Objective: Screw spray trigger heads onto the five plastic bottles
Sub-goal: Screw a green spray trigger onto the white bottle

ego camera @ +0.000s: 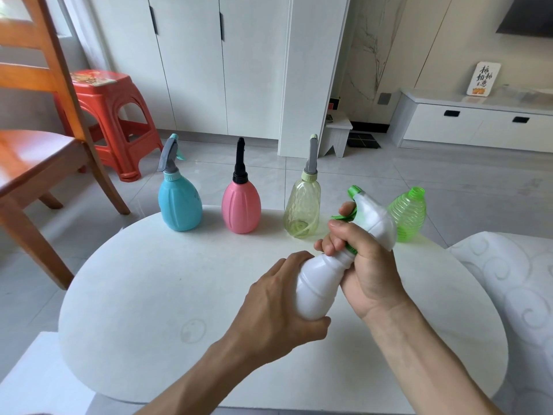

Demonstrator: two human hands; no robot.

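Three bottles capped | we twist trigger head [374, 218] with right hand [363, 262] curled round collar | left hand [275, 304] grips white bottle [318, 283] | next: green bottle [408, 215], uncapped

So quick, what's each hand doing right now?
Left hand: fingers gripping the white bottle.
Right hand: fingers gripping the spray head at the bottle's neck.

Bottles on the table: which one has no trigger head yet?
The green ribbed bottle at the far right, its neck open. The blue, pink and clear yellow bottles all carry heads.
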